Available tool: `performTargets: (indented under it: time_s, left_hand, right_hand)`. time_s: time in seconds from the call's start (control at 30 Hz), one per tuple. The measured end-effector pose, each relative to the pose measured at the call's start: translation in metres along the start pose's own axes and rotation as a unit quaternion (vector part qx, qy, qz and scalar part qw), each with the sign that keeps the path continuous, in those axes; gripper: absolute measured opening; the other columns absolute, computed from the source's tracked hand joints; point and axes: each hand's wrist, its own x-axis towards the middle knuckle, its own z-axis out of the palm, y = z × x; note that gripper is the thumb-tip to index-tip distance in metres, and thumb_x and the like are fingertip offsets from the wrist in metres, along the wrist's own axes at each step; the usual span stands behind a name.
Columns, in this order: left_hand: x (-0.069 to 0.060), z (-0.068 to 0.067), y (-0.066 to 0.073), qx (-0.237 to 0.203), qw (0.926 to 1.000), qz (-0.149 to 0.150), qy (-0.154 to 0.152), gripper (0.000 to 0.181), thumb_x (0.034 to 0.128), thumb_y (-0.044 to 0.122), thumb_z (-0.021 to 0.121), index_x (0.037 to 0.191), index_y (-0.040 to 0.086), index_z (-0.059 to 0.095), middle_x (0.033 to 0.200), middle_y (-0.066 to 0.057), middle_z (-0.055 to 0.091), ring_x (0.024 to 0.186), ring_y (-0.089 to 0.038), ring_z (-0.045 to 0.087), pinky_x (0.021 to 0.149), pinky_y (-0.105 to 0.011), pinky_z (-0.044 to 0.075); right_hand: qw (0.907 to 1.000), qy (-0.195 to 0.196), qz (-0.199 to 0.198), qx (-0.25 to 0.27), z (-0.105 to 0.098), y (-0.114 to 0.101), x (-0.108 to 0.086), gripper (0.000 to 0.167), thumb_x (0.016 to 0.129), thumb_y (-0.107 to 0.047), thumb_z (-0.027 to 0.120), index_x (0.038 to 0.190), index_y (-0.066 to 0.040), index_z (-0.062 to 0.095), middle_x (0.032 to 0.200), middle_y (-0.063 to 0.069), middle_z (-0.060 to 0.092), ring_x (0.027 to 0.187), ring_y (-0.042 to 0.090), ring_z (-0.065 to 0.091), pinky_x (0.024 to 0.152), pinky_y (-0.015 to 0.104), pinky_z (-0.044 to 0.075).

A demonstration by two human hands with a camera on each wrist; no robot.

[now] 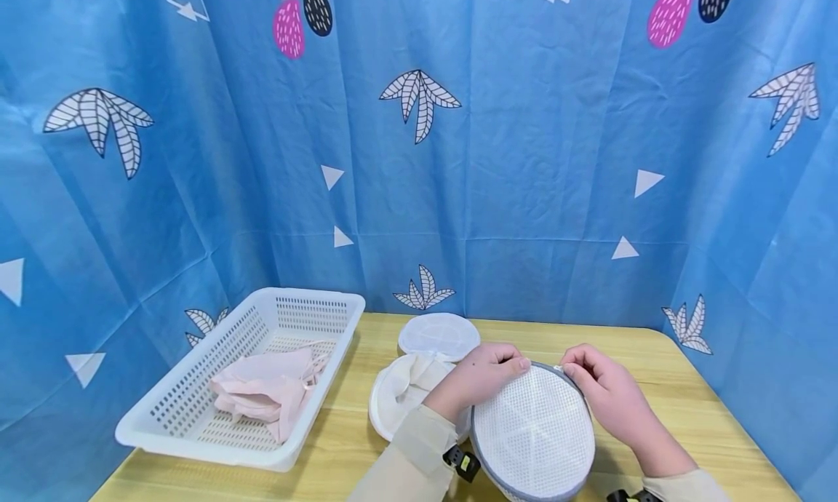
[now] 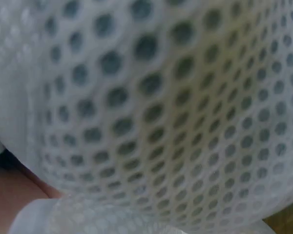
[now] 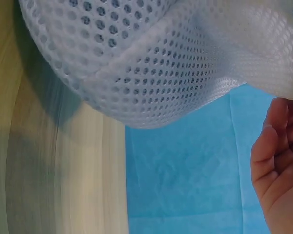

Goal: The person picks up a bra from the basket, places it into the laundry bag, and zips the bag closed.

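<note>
A round white mesh laundry bag with a grey rim is held up at the front of the table. My left hand grips its rim at the upper left, thumb on top. At the upper right, the fingers of my right hand pinch the rim. White mesh fills most of the left wrist view and hides the left fingers. In the right wrist view the mesh side of the bag bulges above the table, and my right hand's curled fingers meet its edge.
Left on the table stands a white plastic basket holding crumpled pale pink fabric. Behind my left arm lie a round white lidded item and an off-white fabric piece. A blue patterned curtain encloses the wooden table.
</note>
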Motion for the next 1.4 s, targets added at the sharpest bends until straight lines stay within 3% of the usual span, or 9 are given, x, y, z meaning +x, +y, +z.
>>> performTargets:
  time_s: [0.13,0.33,0.53,0.63,0.77,0.87,1.03,1.4]
  left_hand:
    - [0.0,-0.001,0.001,0.021,0.9994,0.009,-0.027,0.022,0.1041,0.036,0.056,0.096,0.022,0.072,0.09,0.01,0.065,0.08,-0.006,0.058,0.07,-0.026,0.048]
    - [-0.001,0.0,0.006,0.04,0.9953,0.022,-0.085,0.03,0.107,0.034,0.049,0.129,0.027,0.069,0.126,0.016,0.063,0.116,-0.001,0.055,0.098,-0.027,0.044]
    - [-0.002,0.004,0.006,0.056,0.9904,-0.016,-0.126,0.037,0.105,0.038,0.047,0.137,0.032,0.064,0.133,0.018,0.06,0.12,-0.001,0.052,0.101,-0.029,0.043]
    - [-0.003,0.006,0.005,0.072,0.9876,-0.018,-0.138,0.04,0.1056,0.043,0.047,0.14,0.031,0.062,0.136,0.017,0.058,0.123,-0.002,0.052,0.103,-0.029,0.042]
    - [-0.002,0.007,0.004,0.091,0.9872,0.006,-0.131,0.04,0.1061,0.046,0.047,0.138,0.028,0.065,0.131,0.017,0.062,0.117,-0.001,0.055,0.099,-0.028,0.045]
    - [-0.001,0.008,0.004,0.093,0.9889,0.02,-0.115,0.034,0.1058,0.043,0.05,0.124,0.025,0.072,0.113,0.017,0.067,0.098,0.0,0.061,0.086,-0.025,0.049]
    - [0.0,0.009,0.005,0.089,0.9912,0.035,-0.091,0.026,0.1052,0.038,0.054,0.1,0.022,0.074,0.087,0.015,0.065,0.073,-0.003,0.057,0.066,-0.022,0.047]
    - [0.001,0.008,0.005,0.115,0.9895,0.051,-0.072,0.024,0.1053,0.034,0.055,0.096,0.021,0.073,0.082,0.014,0.062,0.07,-0.003,0.054,0.065,-0.02,0.045]
  right_hand:
    - [0.9999,0.008,0.013,-0.006,0.0,-0.001,0.0,0.014,0.107,-0.027,0.054,0.1,-0.018,0.062,0.086,-0.003,0.061,0.072,0.014,0.056,0.064,0.03,0.046]
    - [0.9996,0.009,0.024,-0.01,0.001,0.0,-0.001,0.015,0.106,-0.03,0.055,0.099,-0.019,0.062,0.081,-0.002,0.059,0.066,0.014,0.054,0.06,0.03,0.045]
    - [0.9998,-0.002,0.02,-0.007,0.005,-0.001,-0.002,0.012,0.105,-0.029,0.057,0.098,-0.02,0.062,0.078,-0.003,0.058,0.063,0.014,0.052,0.058,0.03,0.044]
    - [0.9999,-0.005,0.011,-0.005,0.007,-0.002,-0.002,0.011,0.105,-0.027,0.057,0.098,-0.021,0.063,0.077,-0.004,0.058,0.063,0.013,0.052,0.059,0.029,0.044]
    - [1.0,0.002,-0.006,-0.002,0.011,-0.002,-0.002,0.009,0.105,-0.023,0.058,0.097,-0.023,0.063,0.078,-0.006,0.059,0.063,0.012,0.053,0.058,0.028,0.045]
    - [0.9999,-0.002,-0.014,0.001,0.013,-0.002,-0.002,0.01,0.105,-0.021,0.059,0.096,-0.023,0.062,0.079,-0.007,0.059,0.063,0.012,0.053,0.058,0.028,0.044]
    - [0.9997,-0.019,-0.009,0.011,0.014,-0.004,-0.003,0.011,0.106,-0.023,0.056,0.096,-0.023,0.061,0.079,-0.005,0.058,0.062,0.013,0.05,0.058,0.028,0.043]
    - [0.9985,-0.04,-0.033,0.016,0.014,-0.003,-0.003,0.014,0.108,-0.019,0.051,0.095,-0.022,0.056,0.078,-0.004,0.053,0.059,0.011,0.046,0.059,0.028,0.042]
